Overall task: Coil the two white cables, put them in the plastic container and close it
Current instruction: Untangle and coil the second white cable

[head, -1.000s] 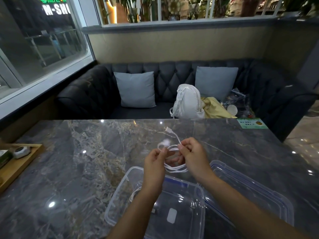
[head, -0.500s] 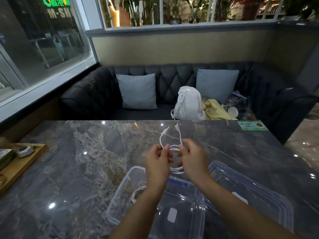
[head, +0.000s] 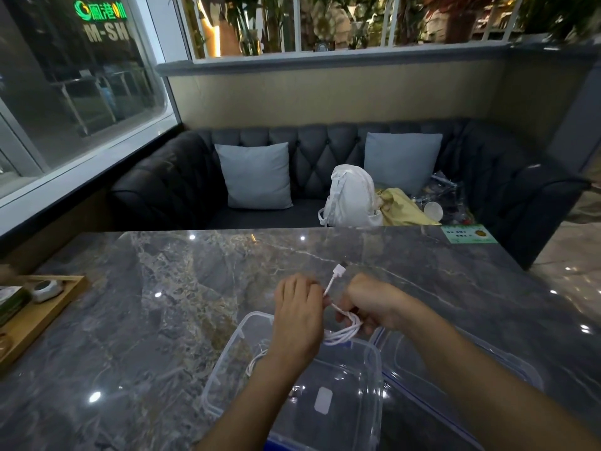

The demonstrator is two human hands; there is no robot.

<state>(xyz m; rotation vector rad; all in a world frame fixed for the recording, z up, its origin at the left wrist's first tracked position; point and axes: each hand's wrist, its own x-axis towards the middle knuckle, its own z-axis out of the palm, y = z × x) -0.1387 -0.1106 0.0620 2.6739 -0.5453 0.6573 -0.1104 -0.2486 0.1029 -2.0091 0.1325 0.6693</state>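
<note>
Head view: left hand, right hand grip white cable; window reads "M-SH".

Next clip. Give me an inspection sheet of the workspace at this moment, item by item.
Surface: grey marble-pattern table, glossy, with light reflections.
Job's things: clear plastic container open at the near edge; its clear blue-sealed lid lies to its right.
Clutter: wooden tray with small items at the left; green card at the far right corner.
Hands: left hand and right hand hold the coiled white cable above the container.
Cables: the held coil's plug end sticks up; a second white cable lies inside the container.
Surroundings: dark tufted sofa, grey cushions, white backpack.
</note>
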